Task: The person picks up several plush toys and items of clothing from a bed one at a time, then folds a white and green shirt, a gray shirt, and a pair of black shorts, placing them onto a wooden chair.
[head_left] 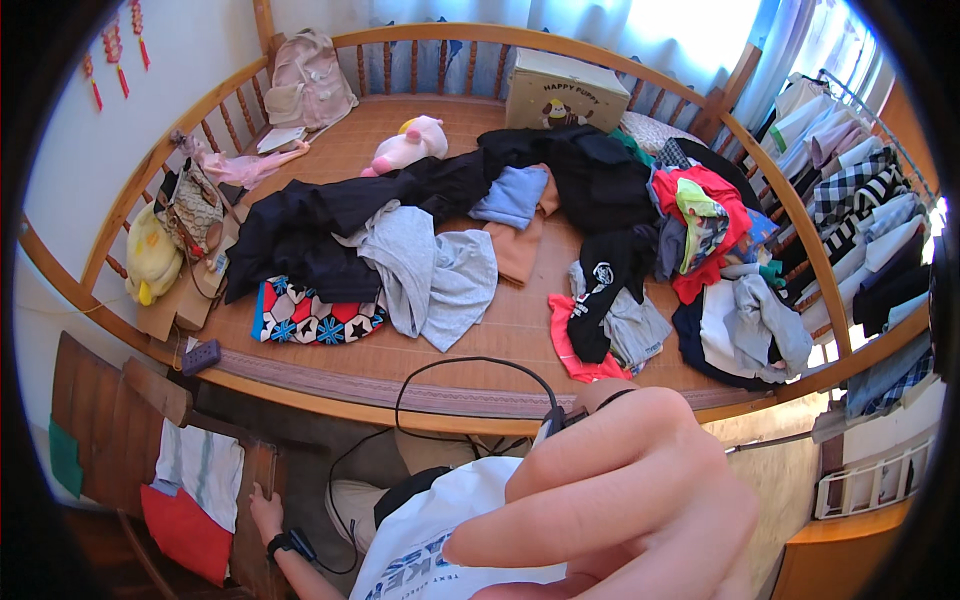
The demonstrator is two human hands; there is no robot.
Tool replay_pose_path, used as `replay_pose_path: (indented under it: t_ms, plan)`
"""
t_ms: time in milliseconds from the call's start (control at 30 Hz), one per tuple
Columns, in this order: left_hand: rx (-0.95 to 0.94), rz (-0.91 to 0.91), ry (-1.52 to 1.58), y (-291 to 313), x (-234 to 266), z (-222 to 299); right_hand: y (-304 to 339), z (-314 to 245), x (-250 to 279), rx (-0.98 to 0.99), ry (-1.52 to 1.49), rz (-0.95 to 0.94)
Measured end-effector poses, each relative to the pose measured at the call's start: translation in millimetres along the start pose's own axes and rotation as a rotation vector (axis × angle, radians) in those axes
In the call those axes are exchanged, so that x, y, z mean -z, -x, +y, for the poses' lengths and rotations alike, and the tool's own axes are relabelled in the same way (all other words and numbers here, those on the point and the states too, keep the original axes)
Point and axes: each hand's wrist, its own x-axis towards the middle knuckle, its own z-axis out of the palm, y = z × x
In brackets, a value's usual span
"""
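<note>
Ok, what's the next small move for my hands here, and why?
Probably lower the right hand toward the grey garment near the bed's front rail. That hand is raised close to the camera, blocks part of the view and holds nothing visible, and the grey garment lies loose within the heap.

Bright window (690, 25) daylight, strong fisheye bending, dark rim, blurred close fingers (600, 480).

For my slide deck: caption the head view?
Right hand raised near the camera, left hand low, above a clothes-strewn bed.

Right hand (620, 500) looms close, fingers extended; left hand (266, 512) hangs low (watch-strapped).
</note>
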Motion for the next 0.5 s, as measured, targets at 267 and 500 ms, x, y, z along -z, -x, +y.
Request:
replay_pose_path:
  t_ms: [267,500]
  plan:
    - [0.009,0.007,0.032,1,1,7,-1,-4,-2,0.008,0.011,-0.001]
    - [0.041,-0.015,0.013,7,6,16,2,-3,-3,0.088,0.009,0.020]
